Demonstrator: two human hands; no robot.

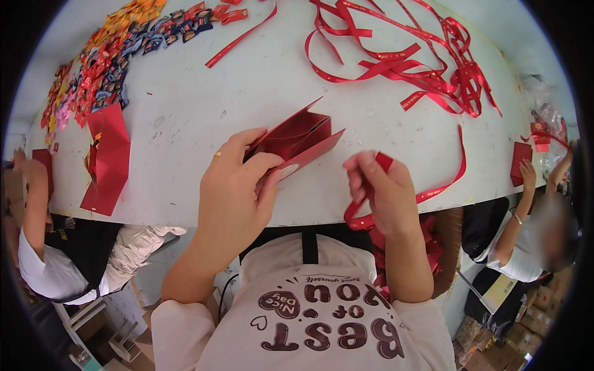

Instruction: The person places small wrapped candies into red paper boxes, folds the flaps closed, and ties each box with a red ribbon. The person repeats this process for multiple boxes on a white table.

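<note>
My left hand (246,181) grips the near left side of a red folded paper gift box (320,143), its top gaping and a pale oval sticker on its near face. My right hand (383,185), to the right of the box and apart from it, pinches a red printed ribbon (357,221). The ribbon's short end shows above the fingers, and a loop hangs below at the table's edge. Another red ribbon length (457,174) curves over the table just right of that hand. The inside of the box is dark red; whether it holds anything cannot be told.
Loose red ribbons (385,69) lie tangled at the back right of the white table (176,139). Wrapped sweets (100,69) spread across the back left, near another red paper box (109,157). Co-workers sit at left (51,269) and right (515,246), each with hands at a red box.
</note>
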